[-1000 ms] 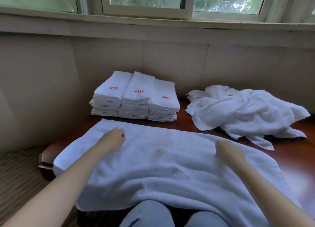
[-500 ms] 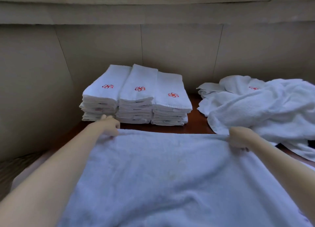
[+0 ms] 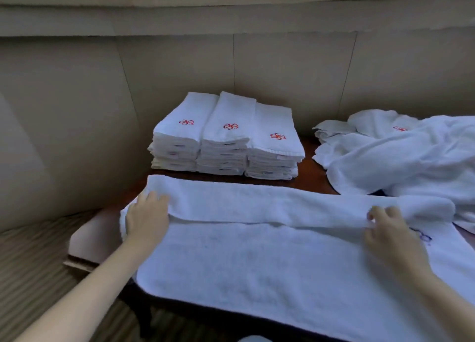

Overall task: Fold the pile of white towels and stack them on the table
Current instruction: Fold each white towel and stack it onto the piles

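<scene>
Far edge of towel now flipped back toward person; first fold started. Left hand, right hand pinch fold ends. Towel lies on table, before folded stacks.

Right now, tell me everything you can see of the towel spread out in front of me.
The white terry towel lies spread flat across the dark wooden table, its near edge hanging over the front. Its far edge is folded toward you into a long band. The left hand grips the band's left end, and the right hand pinches its right end. A faint bluish mark shows beside the right hand. The nap looks soft, thick and lightly creased.
</scene>
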